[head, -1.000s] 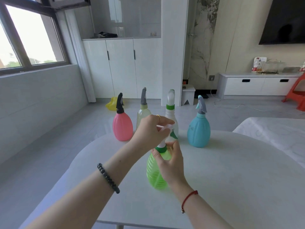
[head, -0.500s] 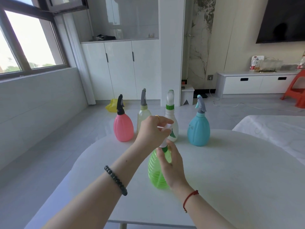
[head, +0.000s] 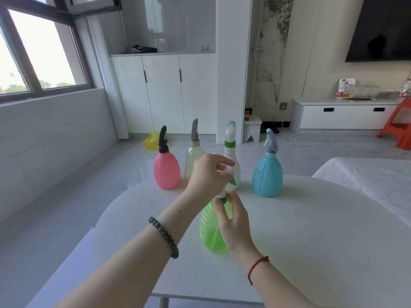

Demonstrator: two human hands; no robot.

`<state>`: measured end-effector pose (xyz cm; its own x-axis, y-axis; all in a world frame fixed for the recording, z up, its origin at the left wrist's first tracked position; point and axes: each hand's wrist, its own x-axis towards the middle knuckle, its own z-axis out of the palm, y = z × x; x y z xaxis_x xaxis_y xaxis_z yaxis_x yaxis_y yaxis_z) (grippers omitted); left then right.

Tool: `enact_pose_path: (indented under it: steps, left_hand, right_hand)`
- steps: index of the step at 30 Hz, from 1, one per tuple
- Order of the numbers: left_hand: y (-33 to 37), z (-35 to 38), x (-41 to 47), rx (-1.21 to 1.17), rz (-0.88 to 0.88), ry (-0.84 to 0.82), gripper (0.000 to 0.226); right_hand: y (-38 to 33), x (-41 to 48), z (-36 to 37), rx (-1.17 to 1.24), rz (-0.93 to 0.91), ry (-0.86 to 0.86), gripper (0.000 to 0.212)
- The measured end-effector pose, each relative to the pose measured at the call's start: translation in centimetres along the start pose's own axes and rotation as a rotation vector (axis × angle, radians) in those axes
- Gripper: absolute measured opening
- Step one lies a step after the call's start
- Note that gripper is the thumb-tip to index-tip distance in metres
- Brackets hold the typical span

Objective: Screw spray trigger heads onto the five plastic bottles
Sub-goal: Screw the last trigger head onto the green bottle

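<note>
Toward the middle of the table (head: 311, 230), a little nearer to its left edge than to its right, stands the green bottle (head: 210, 230). You have only the head view, so all comes from there.

Your left hand (head: 209, 174) is over the top of the bottle, and its fingers are curled round the white trigger head (head: 227, 169). Your right hand (head: 235, 221) is lower, and its thumb and fingers pinch the green collar (head: 223, 198) at the neck. The right palm lies against the bottle's shoulder.

The bottle looks empty and its ribbed wall looks thin. I judge it light, easy to tip, and soft enough to dent if you squeeze the belly. The smooth plastic may also slip and turn with the collar. The neck and shoulder seem the stiffest place to take hold, with the other hand steadying the head.

The long axis of the bottle is upright, base flat on the table, and the head sits in line with it above the neck. Which way the nozzle points you cannot tell, because the left hand covers it.

Along the far edge of the table stand four more in a row, well apart from your hands: the pink bottle (head: 166, 172), the pale yellow bottle (head: 192, 161), the white bottle (head: 236, 176) and the blue bottle (head: 266, 176). All are upright with heads already on, so this green one seems the last.
</note>
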<state>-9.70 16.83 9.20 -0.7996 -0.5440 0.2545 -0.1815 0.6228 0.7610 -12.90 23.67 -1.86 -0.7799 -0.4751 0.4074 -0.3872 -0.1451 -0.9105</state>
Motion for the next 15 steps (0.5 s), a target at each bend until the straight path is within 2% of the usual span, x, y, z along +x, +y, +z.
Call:
enact_pose_path:
  steps: [3,5,9,11,13,15]
  left_hand:
    - [0.02,-0.14,0.01,0.010,-0.001,0.003,0.026]
    - [0.06,-0.16,-0.08,0.005,0.000,0.007,0.027]
    - [0.06,-0.05,-0.29,-0.007,0.005,0.006,0.028]
    - [0.05,-0.05,-0.27,-0.009,0.008,0.005,0.027]
    - [0.04,-0.15,-0.27,-0.014,0.002,0.005,0.028]
    - [-0.04,-0.23,-0.25,-0.016,-0.004,0.004,0.028]
  right_hand:
    - [-0.14,0.17,0.26,-0.021,-0.012,0.084,0.024]
    - [0.01,0.22,0.22,-0.022,0.012,0.080,0.030]
    - [0.57,-0.24,0.07,0.014,0.006,-0.052,0.022]
    - [0.54,-0.34,-0.01,-0.008,0.002,-0.049,0.022]
    - [0.40,-0.15,-0.06,-0.011,0.013,-0.021,0.013]
    - [0.35,-0.02,-0.09,-0.016,0.015,0.004,0.021]
